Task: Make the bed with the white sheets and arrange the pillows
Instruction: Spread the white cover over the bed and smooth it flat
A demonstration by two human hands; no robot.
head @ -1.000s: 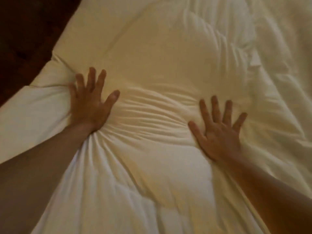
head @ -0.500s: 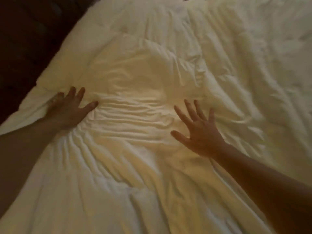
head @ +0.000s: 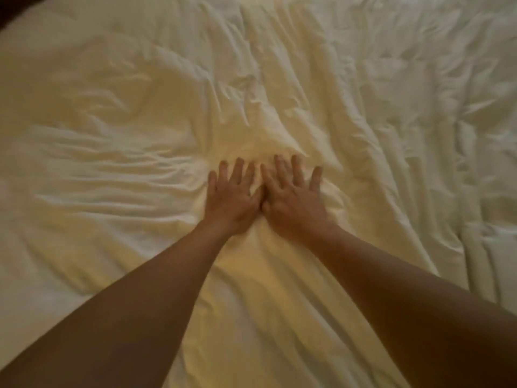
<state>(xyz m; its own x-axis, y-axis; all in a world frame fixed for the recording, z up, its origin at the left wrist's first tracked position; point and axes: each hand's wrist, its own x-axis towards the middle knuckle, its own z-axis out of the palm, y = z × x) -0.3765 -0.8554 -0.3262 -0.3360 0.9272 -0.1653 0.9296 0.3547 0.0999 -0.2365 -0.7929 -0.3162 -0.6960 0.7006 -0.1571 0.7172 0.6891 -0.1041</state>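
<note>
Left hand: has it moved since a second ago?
Yes: the left hand slid rightward across the white sheet, away from the bed's left edge, beside the right hand.

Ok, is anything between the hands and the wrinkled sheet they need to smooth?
Nothing visible does. The left hand and right hand lie flat on the white sheet, side by side, fingers straight. Only creased fabric spreads to either side and ahead; no pillow or other object shows in this view.

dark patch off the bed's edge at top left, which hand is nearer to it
Left. The left hand lies flat on the wrinkled white sheet, down and right of the dark patch; the right hand lies flat beside it, farther off.
</note>
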